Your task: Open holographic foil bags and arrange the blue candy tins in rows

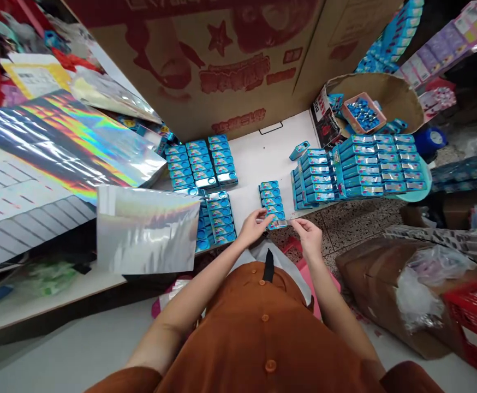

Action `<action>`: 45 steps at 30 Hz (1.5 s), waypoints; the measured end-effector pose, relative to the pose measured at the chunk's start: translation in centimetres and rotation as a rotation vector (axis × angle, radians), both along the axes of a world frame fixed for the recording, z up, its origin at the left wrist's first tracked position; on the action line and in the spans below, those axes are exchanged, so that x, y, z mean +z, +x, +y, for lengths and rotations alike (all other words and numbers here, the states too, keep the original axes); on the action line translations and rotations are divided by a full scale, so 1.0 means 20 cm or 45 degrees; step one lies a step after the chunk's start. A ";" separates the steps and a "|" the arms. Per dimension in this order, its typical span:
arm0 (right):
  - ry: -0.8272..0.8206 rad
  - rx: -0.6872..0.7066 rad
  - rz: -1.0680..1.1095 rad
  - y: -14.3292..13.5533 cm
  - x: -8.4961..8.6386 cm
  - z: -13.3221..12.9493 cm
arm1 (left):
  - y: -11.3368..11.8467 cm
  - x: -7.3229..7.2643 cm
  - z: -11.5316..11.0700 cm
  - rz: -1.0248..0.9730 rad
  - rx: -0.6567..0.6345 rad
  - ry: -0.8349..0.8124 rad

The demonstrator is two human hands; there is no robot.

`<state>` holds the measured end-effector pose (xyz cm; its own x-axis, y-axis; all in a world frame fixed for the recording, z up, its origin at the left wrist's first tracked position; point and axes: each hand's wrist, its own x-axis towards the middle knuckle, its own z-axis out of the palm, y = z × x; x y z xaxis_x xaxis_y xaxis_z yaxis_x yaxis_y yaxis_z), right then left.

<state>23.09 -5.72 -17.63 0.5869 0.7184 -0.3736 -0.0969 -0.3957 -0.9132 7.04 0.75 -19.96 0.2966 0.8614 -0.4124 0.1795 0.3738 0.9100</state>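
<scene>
In the head view a short row of small blue boxes (pixel 272 199) lies on the white table in front of me. My left hand (pixel 254 226) is at the near left end of this row, its fingers and thumb closed on the nearest blue box (pixel 278 224). My right hand (pixel 310 237) pinches a thin strip (pixel 288 222) at the right end of that same box. The strip looks pale and clear; its exact kind is too small to tell.
Stacked blue boxes (pixel 200 161) stand at the left, more (pixel 361 166) at the right. Behind rises a big cardboard box (pixel 255 33). A pink tray (pixel 380 121) of small blue pieces sits back right. Shiny sheets (pixel 148 234) jut out at the left.
</scene>
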 end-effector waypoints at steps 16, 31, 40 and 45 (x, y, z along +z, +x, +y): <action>-0.293 -0.111 0.340 0.26 -0.54 0.12 | 0.36 -0.48 -0.02 0.095 0.253 -0.423; -0.333 -0.236 0.688 0.28 -0.71 0.12 | 0.41 -0.45 0.01 0.506 0.113 -0.205; -0.350 -0.234 0.729 0.29 -0.74 0.15 | 0.42 -0.44 0.01 0.598 0.053 -0.139; -0.365 -0.189 0.725 0.30 -0.73 0.15 | 0.41 -0.44 0.01 0.633 0.045 -0.120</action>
